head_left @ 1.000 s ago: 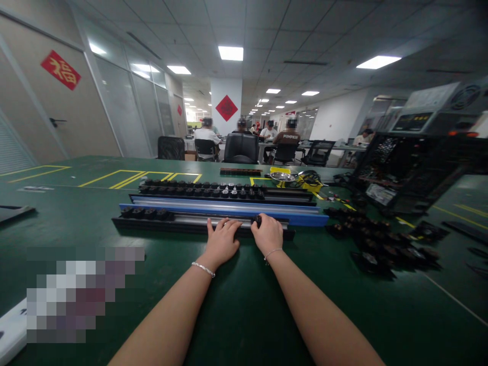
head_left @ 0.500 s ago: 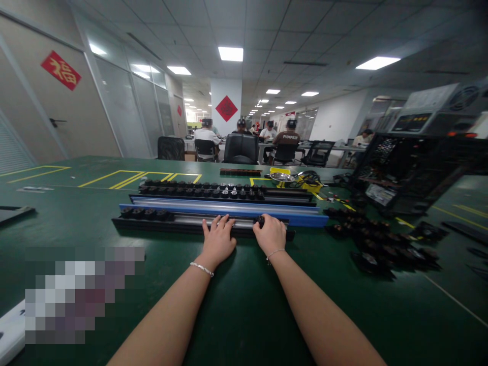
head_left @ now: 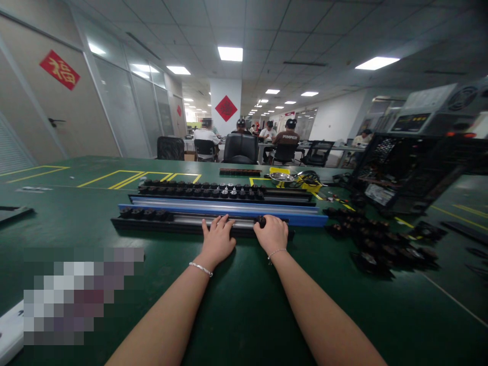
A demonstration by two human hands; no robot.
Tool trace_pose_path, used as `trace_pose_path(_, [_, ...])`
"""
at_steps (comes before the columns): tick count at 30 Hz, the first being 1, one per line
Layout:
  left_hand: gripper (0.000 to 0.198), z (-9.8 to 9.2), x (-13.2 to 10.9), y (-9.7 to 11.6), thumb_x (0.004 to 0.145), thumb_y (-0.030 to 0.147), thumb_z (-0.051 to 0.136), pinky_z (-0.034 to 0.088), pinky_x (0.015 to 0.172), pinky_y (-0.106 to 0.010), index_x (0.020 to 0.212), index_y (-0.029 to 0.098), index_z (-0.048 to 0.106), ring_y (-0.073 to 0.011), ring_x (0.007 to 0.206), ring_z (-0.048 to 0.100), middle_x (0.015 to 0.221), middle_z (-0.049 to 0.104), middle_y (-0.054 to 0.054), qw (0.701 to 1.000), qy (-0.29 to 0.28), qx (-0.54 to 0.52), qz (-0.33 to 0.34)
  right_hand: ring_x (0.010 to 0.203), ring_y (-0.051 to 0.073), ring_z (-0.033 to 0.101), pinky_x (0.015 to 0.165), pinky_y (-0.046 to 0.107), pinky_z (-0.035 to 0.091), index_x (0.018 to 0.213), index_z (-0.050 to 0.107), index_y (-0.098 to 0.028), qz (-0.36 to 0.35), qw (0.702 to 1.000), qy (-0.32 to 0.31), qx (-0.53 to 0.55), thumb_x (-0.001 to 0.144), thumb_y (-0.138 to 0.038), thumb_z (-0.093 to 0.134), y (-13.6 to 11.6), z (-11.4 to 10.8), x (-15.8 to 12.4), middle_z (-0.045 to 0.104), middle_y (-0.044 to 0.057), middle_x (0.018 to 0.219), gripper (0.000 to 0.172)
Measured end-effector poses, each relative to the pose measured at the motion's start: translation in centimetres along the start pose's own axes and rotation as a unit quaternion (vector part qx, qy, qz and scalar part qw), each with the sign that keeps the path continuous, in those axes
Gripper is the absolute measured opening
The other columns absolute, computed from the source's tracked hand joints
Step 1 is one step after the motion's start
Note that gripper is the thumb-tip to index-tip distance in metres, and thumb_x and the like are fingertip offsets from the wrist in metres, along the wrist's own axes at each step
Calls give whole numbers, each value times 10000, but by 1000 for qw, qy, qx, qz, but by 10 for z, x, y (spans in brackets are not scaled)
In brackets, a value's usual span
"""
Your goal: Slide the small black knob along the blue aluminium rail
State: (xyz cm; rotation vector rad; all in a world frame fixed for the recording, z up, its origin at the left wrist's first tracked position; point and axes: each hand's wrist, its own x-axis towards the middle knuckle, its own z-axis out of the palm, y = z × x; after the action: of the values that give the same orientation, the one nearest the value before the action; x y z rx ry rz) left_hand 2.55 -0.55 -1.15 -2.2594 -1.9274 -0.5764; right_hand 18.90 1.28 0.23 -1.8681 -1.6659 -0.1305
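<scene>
A long black rail [head_left: 141,224] with a silver channel lies crosswise in front of me. Several black socket-like modules [head_left: 150,214] sit at its left end. My left hand [head_left: 218,239] rests on the rail's middle, fingers spread, gripping nothing. Further right, my right hand [head_left: 273,233] has its fingers closed round a small black round module [head_left: 262,221] at the rail. Its fingertips partly hide that module. Directly behind runs a blue rail [head_left: 305,220]. Beyond that, another black rail [head_left: 292,195] carries a row of similar modules, some with pale parts.
On the right lie a heap of black parts [head_left: 381,236] and an open computer case [head_left: 381,168]. A metal dish [head_left: 282,177] and yellow tape lines mark the green table's [head_left: 95,218] far side. A blurred-out white object [head_left: 15,320] lies lower left. People sit beyond.
My right hand has shifted very slightly to the right, still holding the small black module. My left hand stays spread on the rail.
</scene>
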Motion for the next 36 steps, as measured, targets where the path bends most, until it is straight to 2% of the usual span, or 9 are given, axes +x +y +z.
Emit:
trace_pose_path(23, [520,5,1,-5,728,271,460,55,1046,-638,1247,293,459,-270,1288,298,1413,380,-20,1000,14,-9,19,965,241,510,892,390,276,847,614,-161,41,999,3,-8,732,-327,450,15,-4,6,640,107,925,260])
trace_pose_path(36, [517,6,1,-6,737,276,466,55,1052,-627,1253,303,459,-274,1294,289,1415,378,-16,1000,10,-3,16,977,237,499,936,420,249,857,617,-165,48,999,-1,-3,726,-331,445,17,-2,8,631,103,930,273])
